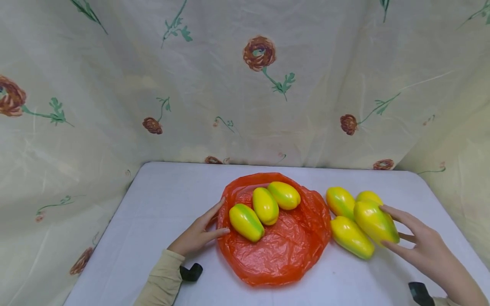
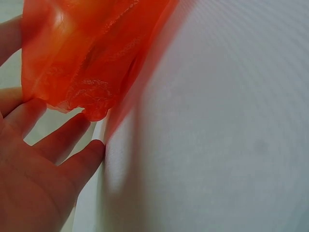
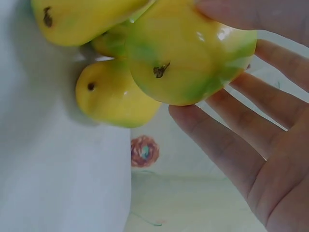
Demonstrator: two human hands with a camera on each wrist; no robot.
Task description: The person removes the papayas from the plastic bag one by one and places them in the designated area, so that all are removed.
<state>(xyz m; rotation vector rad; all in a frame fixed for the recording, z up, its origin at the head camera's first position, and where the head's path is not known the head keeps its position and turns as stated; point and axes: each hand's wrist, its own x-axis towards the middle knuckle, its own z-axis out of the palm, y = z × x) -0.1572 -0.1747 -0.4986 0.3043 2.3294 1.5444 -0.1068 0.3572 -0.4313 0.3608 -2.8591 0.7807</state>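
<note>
A red plastic bag (image 1: 275,259) lies spread with its mouth up and its rim rolled out. Three yellow-green mangoes (image 1: 265,206) rest inside it. At the bag's left rim my left hand (image 1: 199,233) holds the edge between thumb and fingers; the left wrist view shows the fingertips (image 2: 94,150) against the thin red plastic (image 2: 91,63). My right hand (image 1: 425,242) grips a mango (image 1: 375,221) between thumb and fingers, lifted above other mangoes (image 1: 351,239) right of the bag. In the right wrist view the held mango (image 3: 186,58) shows its dark stem end.
The table has a white cover (image 1: 172,182). A flower-patterned curtain (image 1: 214,85) hangs behind it and at both sides. Black wrist devices (image 1: 191,272) show on both wrists. The loose mangoes lie close to the bag's right rim.
</note>
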